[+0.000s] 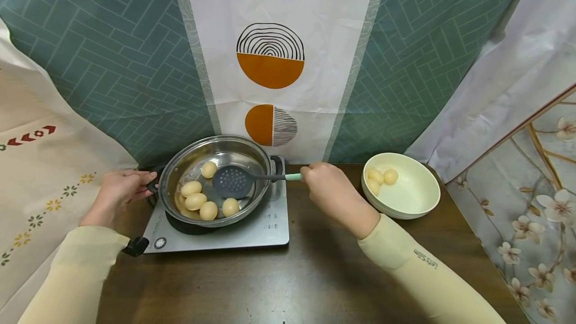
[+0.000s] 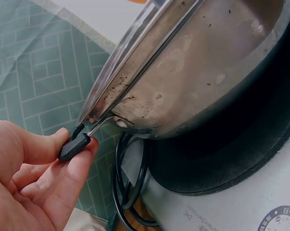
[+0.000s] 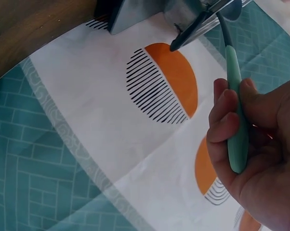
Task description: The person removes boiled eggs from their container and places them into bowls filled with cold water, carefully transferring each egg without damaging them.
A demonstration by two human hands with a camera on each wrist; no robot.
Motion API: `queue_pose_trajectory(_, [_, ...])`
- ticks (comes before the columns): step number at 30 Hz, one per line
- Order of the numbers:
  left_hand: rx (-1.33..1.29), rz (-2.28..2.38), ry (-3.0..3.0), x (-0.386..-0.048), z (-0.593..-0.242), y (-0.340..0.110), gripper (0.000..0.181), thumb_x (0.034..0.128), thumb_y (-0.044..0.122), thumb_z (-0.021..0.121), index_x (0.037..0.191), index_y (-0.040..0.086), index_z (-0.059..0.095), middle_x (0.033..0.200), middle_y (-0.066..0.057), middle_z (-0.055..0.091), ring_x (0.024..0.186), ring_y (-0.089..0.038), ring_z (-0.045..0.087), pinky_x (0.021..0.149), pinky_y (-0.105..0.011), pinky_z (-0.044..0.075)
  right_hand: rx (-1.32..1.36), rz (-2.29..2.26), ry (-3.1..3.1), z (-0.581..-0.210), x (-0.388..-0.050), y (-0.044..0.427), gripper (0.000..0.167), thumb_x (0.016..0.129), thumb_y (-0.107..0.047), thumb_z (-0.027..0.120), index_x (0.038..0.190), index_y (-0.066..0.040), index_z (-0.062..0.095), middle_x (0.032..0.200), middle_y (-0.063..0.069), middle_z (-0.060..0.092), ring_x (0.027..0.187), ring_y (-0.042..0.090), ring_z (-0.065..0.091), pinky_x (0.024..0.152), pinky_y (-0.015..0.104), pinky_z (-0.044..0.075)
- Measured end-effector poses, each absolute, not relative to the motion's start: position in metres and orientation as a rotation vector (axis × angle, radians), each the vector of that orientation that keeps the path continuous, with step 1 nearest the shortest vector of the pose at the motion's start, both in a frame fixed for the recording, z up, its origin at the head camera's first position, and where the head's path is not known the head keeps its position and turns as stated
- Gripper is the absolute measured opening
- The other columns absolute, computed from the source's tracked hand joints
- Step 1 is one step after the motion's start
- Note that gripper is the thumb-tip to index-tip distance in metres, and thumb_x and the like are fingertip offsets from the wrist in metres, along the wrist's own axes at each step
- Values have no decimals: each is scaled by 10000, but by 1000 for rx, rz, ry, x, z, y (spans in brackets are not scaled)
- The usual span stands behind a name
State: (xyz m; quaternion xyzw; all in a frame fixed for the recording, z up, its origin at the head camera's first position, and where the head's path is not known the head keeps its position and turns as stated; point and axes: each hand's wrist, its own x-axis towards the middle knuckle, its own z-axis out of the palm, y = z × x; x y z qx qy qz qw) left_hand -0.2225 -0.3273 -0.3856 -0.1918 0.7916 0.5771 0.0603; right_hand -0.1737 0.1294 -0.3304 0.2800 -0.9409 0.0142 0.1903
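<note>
One brown wooden table, bearing the rest; one flat silver-grey induction cooker; one round stainless-steel pan, over the cooker; one deep, round, cream-coloured bowl, well apart to the pan's right; one dark-grey perforated skimmer, its head inside the pan, no ball visible on it; right hand, fingers curled round the skimmer's mint-green handle; left hand, thumb and fingers pinching the pan's small black side handle; five pale-yellow, egg-like balls in the pan, four along its near and left side, one farther back beside the skimmer; three similar balls together at the bowl's left side. Progress, as judged: work part done, three balls in the bowl, five apparently left in the pan, the skimmer seemingly placed for scooping but not yet loaded
</note>
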Motion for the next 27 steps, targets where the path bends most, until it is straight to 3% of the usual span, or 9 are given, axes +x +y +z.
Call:
queue_pose_trajectory(11, [-541, 1743, 2413, -223, -384, -327, 147, 877, 256, 661, 733, 287, 653, 670, 123, 659, 621, -54, 663, 669, -261, 606, 843, 140, -2771, -322, -170, 130, 209, 723, 77, 617, 714, -131, 640, 619, -26, 569, 566, 146, 525, 511, 301, 483])
queue_pose_trajectory(20, [-552, 1721, 2428, -221, -382, -325, 72, 883, 254, 651, 815, 233, 661, 672, 126, 660, 625, -57, 666, 669, -259, 606, 839, 364, -2930, -317, -170, 130, 187, 811, 7, 632, 744, -161, 679, 641, -78, 569, 586, 103, 473, 529, 212, 437])
queue_pose_trajectory(27, [-546, 1714, 2434, -221, -385, -326, 78, 879, 267, 659, 802, 250, 664, 686, 132, 649, 633, -55, 662, 664, -253, 606, 828, 445, -2996, -316, -170, 128, 209, 831, -27, 619, 684, -169, 663, 565, -73, 453, 554, 92, 374, 469, 188, 324])
